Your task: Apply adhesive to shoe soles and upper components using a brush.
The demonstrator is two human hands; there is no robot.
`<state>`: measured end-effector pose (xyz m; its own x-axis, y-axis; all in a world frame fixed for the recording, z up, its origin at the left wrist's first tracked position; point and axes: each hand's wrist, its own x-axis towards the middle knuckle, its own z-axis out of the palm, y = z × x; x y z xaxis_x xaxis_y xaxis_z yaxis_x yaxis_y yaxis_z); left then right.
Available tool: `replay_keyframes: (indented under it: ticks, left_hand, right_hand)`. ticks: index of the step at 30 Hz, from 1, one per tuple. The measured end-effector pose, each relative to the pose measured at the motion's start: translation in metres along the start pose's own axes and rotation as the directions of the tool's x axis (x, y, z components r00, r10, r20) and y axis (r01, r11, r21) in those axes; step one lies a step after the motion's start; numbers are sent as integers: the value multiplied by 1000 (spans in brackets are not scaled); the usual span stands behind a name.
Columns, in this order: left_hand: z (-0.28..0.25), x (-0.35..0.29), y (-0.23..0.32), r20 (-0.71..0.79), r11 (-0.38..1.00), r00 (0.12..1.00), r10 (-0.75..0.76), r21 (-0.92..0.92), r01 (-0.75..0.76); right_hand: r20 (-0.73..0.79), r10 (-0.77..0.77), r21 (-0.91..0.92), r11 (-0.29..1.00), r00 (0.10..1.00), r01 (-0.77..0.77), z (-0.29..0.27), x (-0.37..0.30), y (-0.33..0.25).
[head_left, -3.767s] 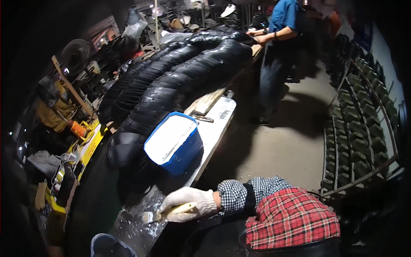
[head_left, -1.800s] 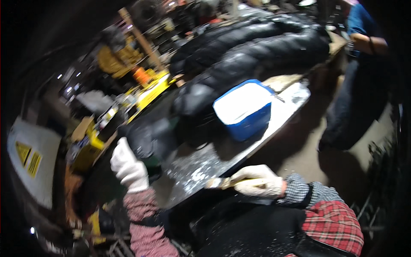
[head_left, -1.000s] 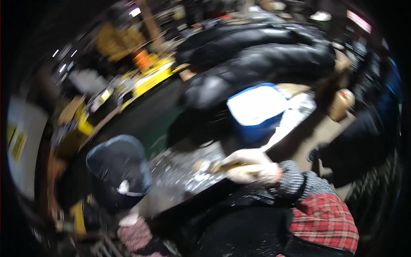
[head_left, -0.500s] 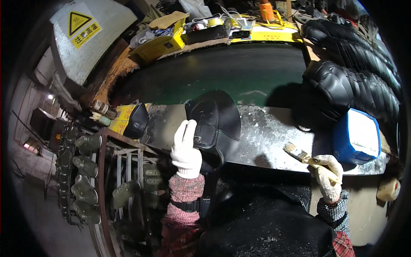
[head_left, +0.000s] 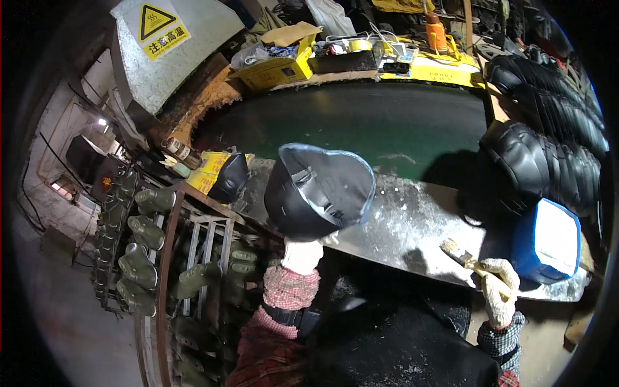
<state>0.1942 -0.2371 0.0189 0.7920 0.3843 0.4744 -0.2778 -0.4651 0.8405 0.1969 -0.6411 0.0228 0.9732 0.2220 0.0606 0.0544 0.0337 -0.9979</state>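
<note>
My left hand (head_left: pixel 302 257), in a white glove, holds up a black leather shoe upper (head_left: pixel 287 203) above the near edge of the metal worktop. The upper is tilted so that its hollow inside shows, with a pale bluish rim; most of the fingers are hidden behind it. My right hand (head_left: pixel 499 293), also gloved, is closed around the pale handle of a paintbrush (head_left: pixel 459 255). The brush's bristles point left and away, over the worktop's front edge. Just right of that hand stands a blue square-sided container (head_left: pixel 556 242) with a white top.
A dark green conveyor belt (head_left: pixel 309 116) lies beyond the metal worktop (head_left: pixel 412 209). Rows of black uppers (head_left: pixel 535 161) are stacked at the right. Another black piece (head_left: pixel 230 177) rests on a yellow box at the left. Racks of green shoe lasts (head_left: pixel 138 264) stand lower left.
My left hand has lifted the upper off the worktop and turned it, so its inside now shows. My right hand still grips the brush. The whole view has shifted slightly.
</note>
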Motion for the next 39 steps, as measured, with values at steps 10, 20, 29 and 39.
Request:
replay_keyframes:
  ticks: [10, 20, 29, 39]
  left_hand:
    - [25, 156, -117, 488, 341, 869, 80, 806, -484]
    - [-120, -45, -14, -352, 800, 818, -455, -565, 202]
    - [-206, -130, 79, -385, 931, 893, -231, -355, 88]
    - [-267, -214, -11, -765, 876, 638, -89, 245, 416]
  right_hand:
    - [-43, -53, -162, 986, 998, 45, 15, 19, 12]
    - [135, -108, -290, 946, 985, 143, 36, 26, -2]
    - [729, -669, 0, 216, 148, 976, 187, 15, -198]
    - [740, -664, 1, 161, 107, 987, 208, -53, -223]
